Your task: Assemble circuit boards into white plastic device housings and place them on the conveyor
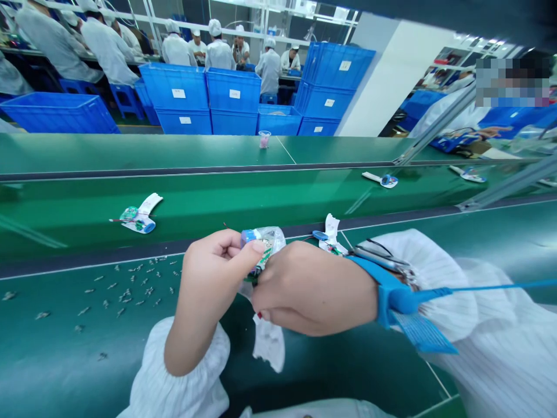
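My left hand [213, 273] is closed, thumb and fingers pinching a small white device [266, 241] with a clear cover, a blue end and a green circuit board inside. My right hand [313, 287] is closed too, gripping the same device from the right; its white handle part [268, 342] hangs down below my hands. A blue wrist strap [387, 293] with a blue cord sits on my right wrist. Both hands are over the near green worktop [65, 360].
Several tiny metal parts [130, 290] lie scattered at the left on the worktop. Similar devices lie on the green conveyor belt [139, 216], [382, 180], [331, 235]. A small cup [264, 139] stands on the far ledge. Blue crates [209, 98] and people in white stand behind.
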A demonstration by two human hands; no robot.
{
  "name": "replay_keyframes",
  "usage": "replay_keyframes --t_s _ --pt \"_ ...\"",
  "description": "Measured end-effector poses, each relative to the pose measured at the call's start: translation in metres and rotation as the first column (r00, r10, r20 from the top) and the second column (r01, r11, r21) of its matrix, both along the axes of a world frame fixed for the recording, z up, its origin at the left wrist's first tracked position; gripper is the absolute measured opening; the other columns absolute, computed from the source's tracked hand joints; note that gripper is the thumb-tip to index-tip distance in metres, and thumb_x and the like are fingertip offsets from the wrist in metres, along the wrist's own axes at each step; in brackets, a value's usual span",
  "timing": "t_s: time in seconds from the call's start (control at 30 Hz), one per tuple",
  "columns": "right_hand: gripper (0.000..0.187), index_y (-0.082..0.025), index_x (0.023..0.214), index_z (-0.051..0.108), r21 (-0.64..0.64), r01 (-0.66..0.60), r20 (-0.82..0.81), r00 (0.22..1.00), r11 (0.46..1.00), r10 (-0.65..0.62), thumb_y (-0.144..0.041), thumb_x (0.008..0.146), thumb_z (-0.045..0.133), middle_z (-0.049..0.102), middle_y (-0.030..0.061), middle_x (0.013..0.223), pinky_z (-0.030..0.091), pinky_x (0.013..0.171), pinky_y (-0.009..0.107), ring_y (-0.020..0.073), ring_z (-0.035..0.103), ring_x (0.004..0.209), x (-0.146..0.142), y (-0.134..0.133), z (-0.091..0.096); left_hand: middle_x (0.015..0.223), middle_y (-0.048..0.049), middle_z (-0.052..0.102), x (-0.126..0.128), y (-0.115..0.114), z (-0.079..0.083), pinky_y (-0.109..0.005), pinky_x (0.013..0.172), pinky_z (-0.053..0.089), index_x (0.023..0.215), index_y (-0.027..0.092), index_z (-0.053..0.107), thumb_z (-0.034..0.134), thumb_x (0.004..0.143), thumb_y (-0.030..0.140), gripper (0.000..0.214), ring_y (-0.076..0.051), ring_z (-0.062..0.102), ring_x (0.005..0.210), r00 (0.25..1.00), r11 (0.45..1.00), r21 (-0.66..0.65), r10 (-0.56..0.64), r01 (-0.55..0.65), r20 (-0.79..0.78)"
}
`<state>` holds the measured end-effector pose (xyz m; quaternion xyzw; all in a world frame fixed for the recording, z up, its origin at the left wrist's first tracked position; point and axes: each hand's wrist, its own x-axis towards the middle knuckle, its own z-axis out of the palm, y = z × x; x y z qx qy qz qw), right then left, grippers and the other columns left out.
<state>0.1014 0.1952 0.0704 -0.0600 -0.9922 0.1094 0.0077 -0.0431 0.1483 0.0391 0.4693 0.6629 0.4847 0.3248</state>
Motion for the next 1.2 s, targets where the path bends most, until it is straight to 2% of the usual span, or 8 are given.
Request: replay_keyframes --t_s 0.1,0.23,0.47,0.53,0.67,0.83,0.97,1.2 --pt "0.022 -0.017 0.068 0.061 -0.189 0.023 -0.222 0.973 0.982 -0.065 -0.015 0.085 0.046 0.056 0.0013 0.065 0.038 0.064 0.028 0.0131 0.048 0.064 0.013 -0.003 0.005 0.050 0.0061 0.034 -0.003 -0.002 0.000 -0.018 0.041 0.024 0.054 0.018 0.046 0.062 0.072 0.036 0.031 -0.007 0.029 0.049 0.997 0.998 0.035 -0.052 0.050 0.060" --pt "0.025 -0.015 0.068 0.053 -0.458 0.022 -0.459 0.850 0.889 -0.258 -0.015 0.090 0.041 0.055 0.0035 0.071 0.039 0.077 0.029 0.0120 0.049 0.072 0.025 -0.007 0.002 0.058 0.0042 0.047 -0.003 -0.010 0.003 -0.018 0.046 0.033 0.065 0.019 0.056 0.057 0.080 0.041 0.027 -0.009 0.040 0.054 0.976 0.977 0.093 -0.200 0.192 0.087" --pt "0.026 -0.013 0.069 0.055 -0.842 -0.009 -0.310 0.827 0.539 -0.470 -0.022 0.091 0.047 0.057 0.0032 0.071 0.042 0.070 0.026 0.0118 0.052 0.073 0.026 -0.005 -0.002 0.057 0.0057 0.049 0.013 -0.031 0.012 -0.020 0.041 0.031 0.092 0.026 0.057 0.050 0.084 0.053 0.028 -0.010 0.037 0.046 0.999 0.989 0.145 -0.021 0.016 0.036" --pt "0.023 -0.013 0.068 0.058 -0.862 -0.008 -0.290 0.828 0.507 -0.479 -0.020 0.088 0.050 0.058 0.0027 0.069 0.042 0.068 0.025 0.0120 0.052 0.072 0.024 -0.003 0.000 0.059 0.0051 0.052 0.016 -0.035 0.013 -0.021 0.040 0.031 0.096 0.028 0.058 0.049 0.084 0.054 0.030 -0.010 0.038 0.045 1.000 0.985 0.169 -0.031 0.030 0.004" --pt "0.023 -0.013 0.061 0.058 -0.756 -0.008 -0.390 0.809 0.654 -0.441 -0.017 0.083 0.053 0.057 0.0008 0.059 0.038 0.073 0.026 0.0111 0.048 0.067 0.020 0.001 0.007 0.052 0.0050 0.046 0.016 -0.040 0.014 -0.022 0.041 0.035 0.100 0.027 0.060 0.048 0.085 0.054 0.033 -0.012 0.044 0.046 0.997 0.974 0.214 -0.064 0.072 -0.046" --pt "0.031 -0.016 0.051 0.046 -0.475 0.122 -0.447 0.820 0.871 -0.358 -0.014 0.082 0.042 0.046 -0.0029 0.050 0.034 0.075 0.029 0.0082 0.035 0.054 0.017 -0.005 0.021 0.048 0.0065 0.043 0.017 -0.043 0.014 -0.022 0.038 0.030 0.105 0.028 0.060 0.041 0.089 0.051 0.033 -0.010 0.036 0.039 0.984 0.957 0.265 -0.080 0.121 -0.162" --pt "0.030 -0.016 0.045 0.041 -0.261 0.269 -0.412 0.837 0.927 -0.359 -0.014 0.075 0.044 0.037 -0.0021 0.046 0.030 0.074 0.032 0.0113 0.026 0.057 0.016 -0.011 0.034 0.064 0.0049 0.060 0.019 -0.045 0.015 -0.021 0.040 0.034 0.105 0.030 0.061 0.038 0.091 0.052 0.035 -0.009 0.042 0.045 0.978 0.950 0.291 -0.052 0.110 -0.202" --pt "0.028 -0.016 0.047 0.037 -0.097 0.256 -0.316 0.908 0.962 -0.274 -0.009 0.072 0.047 0.037 -0.0002 0.049 0.026 0.071 0.035 0.0137 0.019 0.060 0.015 -0.014 0.046 0.107 0.0056 0.066 0.018 -0.046 0.011 -0.019 0.069 0.047 0.111 0.036 0.061 0.038 0.091 0.053 0.034 -0.014 0.062 0.092 0.982 0.944 0.300 -0.086 0.135 -0.169"
